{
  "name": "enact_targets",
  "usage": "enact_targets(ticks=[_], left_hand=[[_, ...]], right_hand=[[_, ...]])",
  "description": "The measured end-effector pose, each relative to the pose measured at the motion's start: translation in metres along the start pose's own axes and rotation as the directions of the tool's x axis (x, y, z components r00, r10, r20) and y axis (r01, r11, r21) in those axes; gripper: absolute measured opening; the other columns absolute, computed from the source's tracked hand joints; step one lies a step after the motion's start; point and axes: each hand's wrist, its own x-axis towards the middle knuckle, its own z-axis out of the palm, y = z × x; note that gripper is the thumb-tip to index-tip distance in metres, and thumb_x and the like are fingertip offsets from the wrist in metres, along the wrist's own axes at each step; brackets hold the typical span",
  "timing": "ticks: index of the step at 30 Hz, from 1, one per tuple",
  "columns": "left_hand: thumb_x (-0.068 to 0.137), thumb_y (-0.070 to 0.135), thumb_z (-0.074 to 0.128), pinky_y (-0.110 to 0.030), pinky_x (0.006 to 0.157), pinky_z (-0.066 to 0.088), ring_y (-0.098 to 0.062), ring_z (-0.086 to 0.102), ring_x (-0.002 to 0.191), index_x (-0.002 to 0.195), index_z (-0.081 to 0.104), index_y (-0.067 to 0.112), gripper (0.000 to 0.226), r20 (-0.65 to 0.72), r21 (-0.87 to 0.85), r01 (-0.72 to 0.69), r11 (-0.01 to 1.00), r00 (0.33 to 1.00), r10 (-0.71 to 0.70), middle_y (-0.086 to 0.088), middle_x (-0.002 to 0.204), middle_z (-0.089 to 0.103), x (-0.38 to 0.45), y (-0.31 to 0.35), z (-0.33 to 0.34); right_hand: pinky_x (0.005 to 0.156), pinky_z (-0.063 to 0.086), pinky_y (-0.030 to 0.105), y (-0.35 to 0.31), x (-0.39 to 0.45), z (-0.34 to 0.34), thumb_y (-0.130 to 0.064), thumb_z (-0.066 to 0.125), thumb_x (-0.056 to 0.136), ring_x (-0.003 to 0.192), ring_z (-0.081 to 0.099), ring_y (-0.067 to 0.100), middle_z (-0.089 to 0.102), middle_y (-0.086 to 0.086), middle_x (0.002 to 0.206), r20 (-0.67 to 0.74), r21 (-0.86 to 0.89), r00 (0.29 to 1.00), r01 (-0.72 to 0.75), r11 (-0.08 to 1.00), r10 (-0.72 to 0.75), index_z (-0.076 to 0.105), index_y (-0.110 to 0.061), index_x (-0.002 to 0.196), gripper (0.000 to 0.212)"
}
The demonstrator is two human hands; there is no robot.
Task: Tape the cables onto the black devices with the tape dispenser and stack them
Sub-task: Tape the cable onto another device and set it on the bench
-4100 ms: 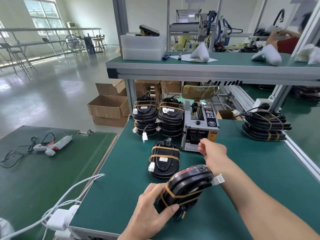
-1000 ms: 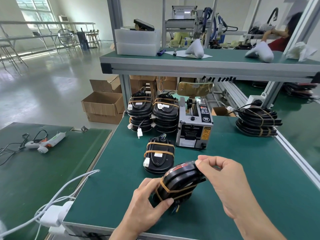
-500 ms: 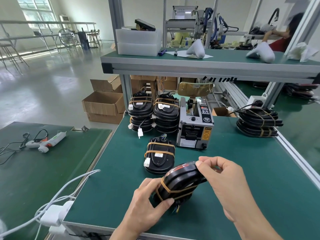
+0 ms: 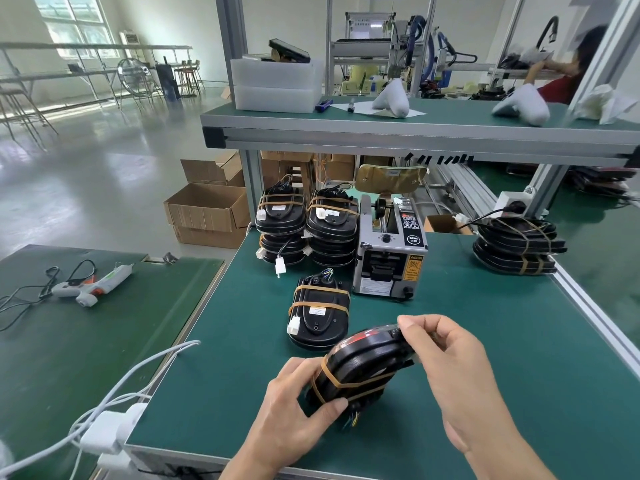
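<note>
A black device (image 4: pixel 360 362) with brown tape bands stands tilted on its edge near the front of the green table (image 4: pixel 485 341). My left hand (image 4: pixel 294 410) grips its lower end. At its upper end, the curled fingers of my right hand (image 4: pixel 446 362) pinch the edge, thumb and forefinger pressing there. Another taped device (image 4: pixel 320 315) lies flat just behind. The grey tape dispenser (image 4: pixel 389 251) stands behind that. Two stacks of taped devices (image 4: pixel 306 223) sit left of the dispenser. Whether a tape strip is in my right hand is hidden.
More black devices (image 4: pixel 516 247) are piled at the table's right rear. A glue gun (image 4: pixel 91 284) lies on the left bench. White cables and a power strip (image 4: pixel 104 431) hang at the front left corner. An overhead shelf (image 4: pixel 415 133) spans the back; cardboard boxes (image 4: pixel 207 213) sit on the floor.
Four seconds ago my right hand was reaching at the dispenser; it has since come back to the device's upper end. Over the last second both hands hardly moved.
</note>
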Motion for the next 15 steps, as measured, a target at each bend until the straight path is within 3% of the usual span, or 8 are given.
enact_targets(ticks=[8,12,15], left_hand=[[0.086,0.04,0.083,-0.022,0.09,0.05,-0.017,0.066,0.106,0.128,0.065,0.047,0.046,0.017,0.003,0.002,1.0,1.0,-0.002,0.014,0.113,0.066,-0.0021,-0.0018,-0.0016],[0.087,0.04,0.082,-0.022,0.09,0.05,-0.017,0.066,0.106,0.128,0.064,0.048,0.045,0.022,-0.001,0.002,1.0,1.0,-0.002,0.014,0.114,0.067,-0.0014,-0.0025,-0.0009],[0.088,0.041,0.081,-0.024,0.09,0.051,-0.017,0.067,0.105,0.127,0.065,0.046,0.042,0.022,-0.021,0.015,1.0,1.0,-0.014,0.013,0.113,0.068,0.0001,-0.0031,-0.0002]], right_hand=[[0.076,0.047,0.022,0.0043,0.0009,0.0079,-0.035,0.084,0.08,0.082,0.066,-0.001,0.074,-0.014,0.089,0.014,-0.083,1.0,0.022,0.996,-0.021,0.072,-0.029,0.094,0.019],[0.08,0.045,0.019,0.0044,0.0012,0.0092,-0.045,0.083,0.078,0.095,0.063,-0.006,0.071,-0.017,0.104,0.067,-0.153,0.997,0.054,0.987,-0.044,0.071,-0.036,0.102,0.029],[0.085,0.044,0.02,0.0003,0.0043,0.0033,-0.064,0.074,0.075,0.097,0.065,-0.003,0.074,-0.014,0.106,0.165,-0.083,0.985,0.067,0.994,-0.052,0.075,-0.04,0.104,0.038]])
